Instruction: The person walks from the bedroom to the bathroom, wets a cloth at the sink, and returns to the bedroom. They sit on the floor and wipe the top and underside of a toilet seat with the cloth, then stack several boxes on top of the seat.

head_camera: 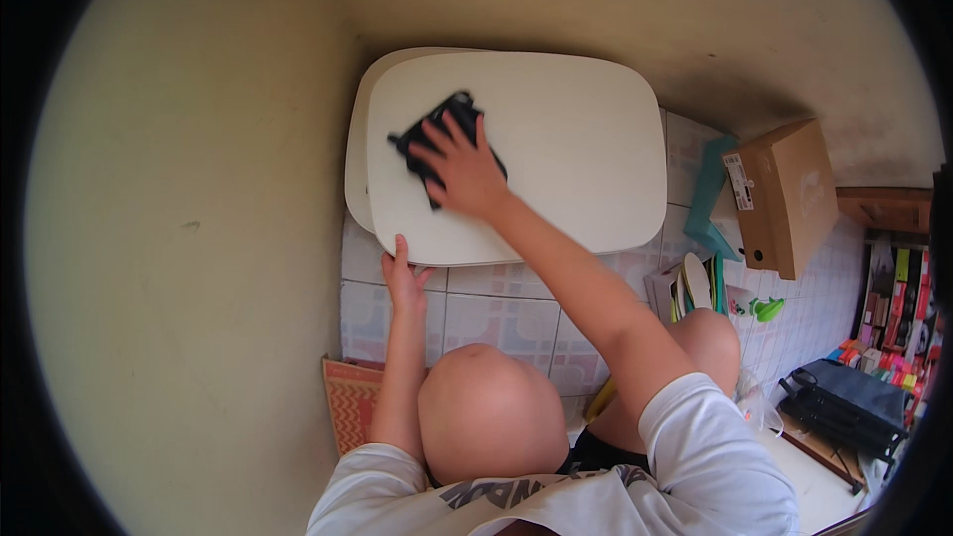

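Observation:
A white panel with rounded corners, like a small tabletop [573, 156], lies in front of me over a second similar white panel [357, 164] that shows along its left and top edges. My right hand [465, 171] presses a black cloth [458, 112] flat against the upper panel, left of its middle, with fingers spread over it; hand and cloth look slightly blurred. At the near left corner, my left hand [406, 279] grips the upper panel's rim, thumb on top and other fingers lower down, partly hidden.
Walls [186, 201] rise close at the left and behind the panels. On the tiled floor [499, 320] to the right are a brown cardboard box [797, 193], a teal box [703, 201], a green spray nozzle [767, 309] and a black folded item [841, 402]. A patterned orange box [350, 394] stands by my left arm.

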Motion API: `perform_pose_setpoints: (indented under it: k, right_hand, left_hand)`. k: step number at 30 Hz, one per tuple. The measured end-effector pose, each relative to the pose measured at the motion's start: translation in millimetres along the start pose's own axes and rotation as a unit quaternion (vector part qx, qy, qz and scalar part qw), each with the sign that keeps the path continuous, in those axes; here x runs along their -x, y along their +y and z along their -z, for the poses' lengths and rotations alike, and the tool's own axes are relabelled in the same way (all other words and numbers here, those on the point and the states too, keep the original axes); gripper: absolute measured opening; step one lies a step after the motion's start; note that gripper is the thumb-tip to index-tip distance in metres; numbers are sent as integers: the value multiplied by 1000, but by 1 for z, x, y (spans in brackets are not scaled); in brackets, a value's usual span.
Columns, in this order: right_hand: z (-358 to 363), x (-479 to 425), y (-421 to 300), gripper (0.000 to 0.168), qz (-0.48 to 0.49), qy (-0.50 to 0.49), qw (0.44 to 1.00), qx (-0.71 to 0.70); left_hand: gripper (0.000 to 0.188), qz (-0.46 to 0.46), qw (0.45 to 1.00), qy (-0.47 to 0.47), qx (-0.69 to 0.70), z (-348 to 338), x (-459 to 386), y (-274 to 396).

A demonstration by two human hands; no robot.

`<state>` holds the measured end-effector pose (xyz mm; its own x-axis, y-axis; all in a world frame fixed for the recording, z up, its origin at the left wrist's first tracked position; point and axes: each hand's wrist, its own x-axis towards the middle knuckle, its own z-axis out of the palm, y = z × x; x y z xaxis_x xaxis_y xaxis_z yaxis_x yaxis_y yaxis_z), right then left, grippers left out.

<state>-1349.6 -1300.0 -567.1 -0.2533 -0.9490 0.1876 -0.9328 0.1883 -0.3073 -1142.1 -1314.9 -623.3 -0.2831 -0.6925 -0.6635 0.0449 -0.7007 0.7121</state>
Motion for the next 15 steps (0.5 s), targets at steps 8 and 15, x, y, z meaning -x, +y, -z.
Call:
perform_pose_setpoints:
  k: [8,15]
  right_hand:
    - [-21,-92,40,55,-161,23,984,73]
    - [-12,-22,-7,59,-48,27,998,-30]
  left_hand:
    - [60,8,1000,17,-16,-11,3,6]
    - [57,25,999,27,-5,-13,2,8]
